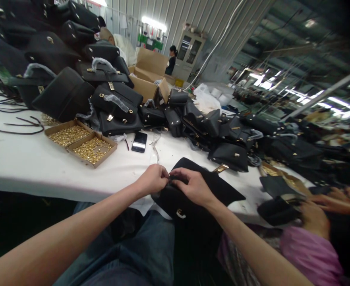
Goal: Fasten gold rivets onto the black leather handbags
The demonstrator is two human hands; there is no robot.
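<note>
A black handbag (213,186) lies half over the near edge of the white table (22,159), its lower part with a gold clasp hanging toward my lap. My left hand (152,179) is closed in a pinch at the bag's top edge. My right hand (192,184) rests on the bag beside it, fingers curled and pinching the same spot. What sits between the fingertips is too small to make out.
Two cardboard trays of small gold fittings (81,143) sit left of centre, a phone (139,142) beyond them. Piles of black handbags (115,103) fill the far side. Another person's hands (314,212) work on a black piece at the right. Cardboard boxes (151,67) stand behind.
</note>
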